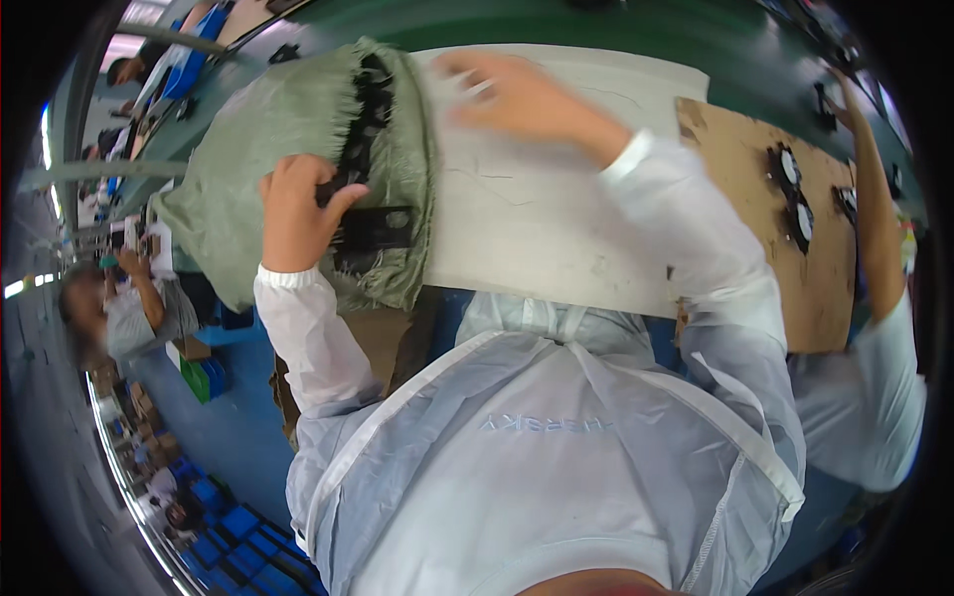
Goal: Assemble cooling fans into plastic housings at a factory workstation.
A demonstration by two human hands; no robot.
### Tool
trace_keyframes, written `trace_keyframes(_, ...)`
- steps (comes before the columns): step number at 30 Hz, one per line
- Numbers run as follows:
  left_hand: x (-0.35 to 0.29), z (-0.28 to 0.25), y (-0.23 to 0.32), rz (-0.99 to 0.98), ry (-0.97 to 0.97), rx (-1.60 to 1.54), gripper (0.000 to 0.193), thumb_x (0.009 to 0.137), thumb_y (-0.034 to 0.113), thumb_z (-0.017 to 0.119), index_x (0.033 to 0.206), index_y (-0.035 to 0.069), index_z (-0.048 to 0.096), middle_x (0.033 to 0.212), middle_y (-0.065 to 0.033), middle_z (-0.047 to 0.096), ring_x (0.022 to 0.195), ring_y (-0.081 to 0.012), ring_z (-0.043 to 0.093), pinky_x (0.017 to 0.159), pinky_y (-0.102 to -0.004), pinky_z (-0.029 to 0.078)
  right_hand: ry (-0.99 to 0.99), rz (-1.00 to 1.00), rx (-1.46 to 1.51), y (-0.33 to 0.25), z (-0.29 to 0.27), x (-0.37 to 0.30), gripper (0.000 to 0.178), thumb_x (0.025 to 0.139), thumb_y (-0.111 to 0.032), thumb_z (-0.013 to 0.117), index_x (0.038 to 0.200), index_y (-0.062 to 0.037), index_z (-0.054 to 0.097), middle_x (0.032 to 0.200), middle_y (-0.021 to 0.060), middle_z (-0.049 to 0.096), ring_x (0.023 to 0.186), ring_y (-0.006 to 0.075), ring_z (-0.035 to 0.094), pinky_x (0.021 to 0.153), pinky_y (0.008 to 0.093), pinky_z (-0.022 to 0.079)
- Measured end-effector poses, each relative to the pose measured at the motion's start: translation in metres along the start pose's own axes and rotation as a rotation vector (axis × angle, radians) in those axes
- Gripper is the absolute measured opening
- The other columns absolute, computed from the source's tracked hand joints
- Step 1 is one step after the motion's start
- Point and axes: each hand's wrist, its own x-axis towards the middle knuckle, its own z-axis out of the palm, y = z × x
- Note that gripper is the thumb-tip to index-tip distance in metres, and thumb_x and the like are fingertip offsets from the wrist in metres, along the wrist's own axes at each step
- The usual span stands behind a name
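Note:
A pale green woven sack (263, 119) lies on its side at the left of the work surface, its frayed mouth facing right. Several black plastic parts (383, 228) show inside the mouth; their exact kind is unclear. My left hand (301, 211) is at the sack's near side, fingers curled over the edge of the mouth and thumb pointing across the opening. My right hand (517, 96) hovers over a white sheet (537, 209), close to the sack's far right edge. It is smeared by motion, and a white band shows on one finger.
A brown cardboard sheet (735, 179) lies at the right, bearing black parts with white discs (790, 199). A co-worker's arm (873, 209) reaches in beside it. Below the sack stands a cardboard box (383, 343). Another person (149, 308) is farther left.

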Motion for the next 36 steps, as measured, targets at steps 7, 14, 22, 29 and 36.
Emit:
trace_keyframes(7, 0.077, 0.019, 0.102, -0.442, 0.418, -0.762, 0.023, 0.098, 0.024, 0.057, 0.093, 0.002, 0.060, 0.092, -0.0086, 0.064, 0.077, -0.0189, 0.058, 0.074, -0.0302, 0.045, 0.383, -0.370, -0.001, -0.051, 0.021, -0.035, 0.093, 0.074, -0.018, 0.080, 0.149, -0.0028, 0.027, 0.136, 0.0219, 0.051, 0.120, 0.0361, 0.053, 0.103, 0.0409, 0.043)
trace_keyframes(14, 0.159, 0.063, 0.254, -0.029, -0.171, -1.617, 0.035, 0.102, 0.025, 0.044, 0.101, -0.005, 0.063, 0.096, -0.0137, 0.067, 0.084, -0.0206, 0.063, 0.083, -0.0300, 0.050, 0.773, 0.047, 0.053, -0.011, -0.091, -0.165, 0.089, 0.072, -0.008, 0.078, 0.147, -0.0061, 0.030, 0.116, 0.0139, 0.062, 0.102, 0.0258, 0.063, 0.080, 0.0346, 0.055)
trace_keyframes(22, 0.236, 0.224, 0.372, 0.259, -0.279, -0.599, 0.026, 0.085, 0.033, 0.062, 0.086, 0.010, 0.076, 0.084, -0.0090, 0.071, 0.082, -0.0294, 0.061, 0.082, -0.0410, 0.039, 1.004, -0.311, 0.555, -0.022, -0.129, -0.273, 0.077, 0.084, -0.005, 0.070, 0.149, -0.0099, 0.028, 0.146, 0.0216, 0.044, 0.130, 0.0308, 0.049, 0.107, 0.0386, 0.041)
trace_keyframes(29, 0.226, 0.254, 0.424, 0.209, -0.146, -0.577, 0.026, 0.085, 0.034, 0.064, 0.088, 0.011, 0.077, 0.086, -0.0095, 0.070, 0.090, -0.0294, 0.057, 0.085, -0.0412, 0.035, 1.094, -0.237, 0.345, -0.029, -0.137, -0.305, 0.077, 0.084, -0.007, 0.072, 0.148, -0.0120, 0.028, 0.146, 0.0213, 0.044, 0.130, 0.0320, 0.049, 0.106, 0.0390, 0.042)
trace_keyframes(36, 0.247, 0.235, 0.384, 0.359, 0.421, -0.537, 0.018, 0.082, 0.025, 0.070, 0.087, 0.009, 0.074, 0.092, -0.0061, 0.065, 0.086, -0.0262, 0.053, 0.084, -0.0406, 0.036, 1.193, -0.012, 0.243, -0.043, -0.138, -0.307, 0.074, 0.083, -0.003, 0.072, 0.144, -0.0116, 0.032, 0.141, 0.0192, 0.047, 0.123, 0.0325, 0.054, 0.097, 0.0371, 0.048)
